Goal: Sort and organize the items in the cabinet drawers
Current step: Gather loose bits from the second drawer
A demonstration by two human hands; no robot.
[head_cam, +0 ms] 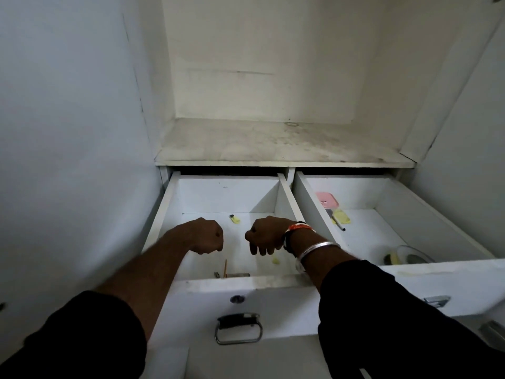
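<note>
Two white cabinet drawers stand pulled out. Both my hands hang inside the left drawer [218, 287]. My left hand [208, 236] is curled into a fist with nothing visible in it. My right hand [263, 236] points its fingers loosely downward and holds nothing. On this drawer's floor lie a small yellow marker [234, 218] between the hands, a yellow scrap [276, 260], a thin orange stick [225, 268] and a small metal piece [240, 275]. The right drawer [442, 272] holds a pink box [326, 199], a yellow item [342, 216], a pen [338, 224] and a glass bowl [414, 255].
A dusty white shelf [273, 143] sits just above the drawers inside the cabinet. Metal handles hang on the left drawer front [239, 328] and the right drawer front [437, 300]. A plain wall [68, 132] stands close on the left, an open cabinet door [470, 119] on the right.
</note>
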